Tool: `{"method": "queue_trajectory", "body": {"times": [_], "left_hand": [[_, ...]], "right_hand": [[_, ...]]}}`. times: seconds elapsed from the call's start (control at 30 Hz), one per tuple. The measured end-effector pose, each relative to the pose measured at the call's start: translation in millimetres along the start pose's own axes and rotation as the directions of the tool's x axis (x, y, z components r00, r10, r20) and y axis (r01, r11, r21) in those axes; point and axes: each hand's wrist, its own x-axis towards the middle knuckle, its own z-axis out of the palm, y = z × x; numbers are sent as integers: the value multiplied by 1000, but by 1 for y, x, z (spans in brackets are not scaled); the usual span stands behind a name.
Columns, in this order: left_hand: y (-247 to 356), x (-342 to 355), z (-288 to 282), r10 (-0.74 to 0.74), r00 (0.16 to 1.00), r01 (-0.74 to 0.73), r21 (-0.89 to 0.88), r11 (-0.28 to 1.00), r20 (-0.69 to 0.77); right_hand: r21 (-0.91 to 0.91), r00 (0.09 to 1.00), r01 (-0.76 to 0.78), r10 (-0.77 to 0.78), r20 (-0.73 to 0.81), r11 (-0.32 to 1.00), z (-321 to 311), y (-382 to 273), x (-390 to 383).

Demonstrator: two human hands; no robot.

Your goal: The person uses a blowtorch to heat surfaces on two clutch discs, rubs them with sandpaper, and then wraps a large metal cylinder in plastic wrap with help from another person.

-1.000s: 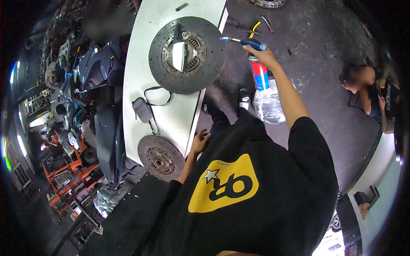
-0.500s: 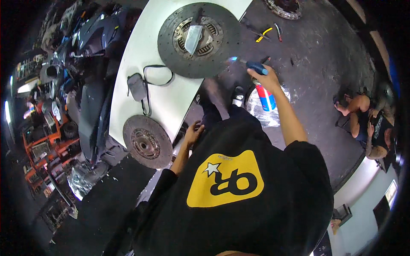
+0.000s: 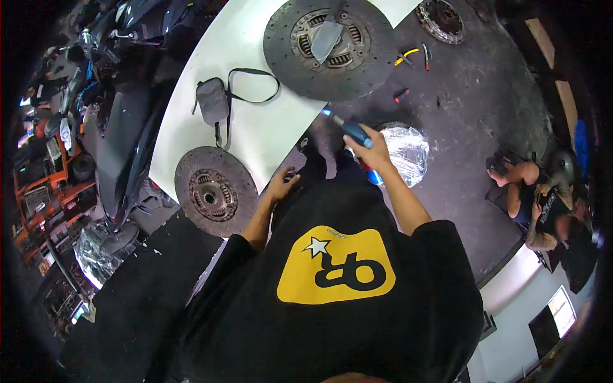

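I see one torch [image 3: 356,133] grasped in the right hand [image 3: 373,152], its flame [image 3: 327,112] just beside the tabletop [image 3: 258,127]; the left hand [image 3: 282,184] is slack and free near the tabletop's edge; I count two discs [image 3: 220,191], one knife [image 3: 326,42] upon the larger, and one pouch [image 3: 211,102].

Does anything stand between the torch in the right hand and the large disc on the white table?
Nothing visible: between the torch in the right hand and the near rim of the large disc, only a narrow gap at the edge of the white table shows. Their difference in height can't be told.
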Motion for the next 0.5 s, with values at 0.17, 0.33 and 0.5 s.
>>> {"method": "queue_trajectory", "body": {"times": [0.17, 0.33, 0.5], "left_hand": [[-18, -6, -36, 4, 999, -5, 22, 1000, 40], [-48, -4, -69, 7, 999, -5, -39, 999, 51], [-47, 3, -83, 55, 994, -51, -44, 998, 93]], "right_hand": [[56, 961, -229, 235, -149, 972, 49, -11, 1], [136, 909, -404, 414, -55, 905, 76, -40, 9], [18, 952, -229, 228, -206, 973, 99, -43, 3]]}}
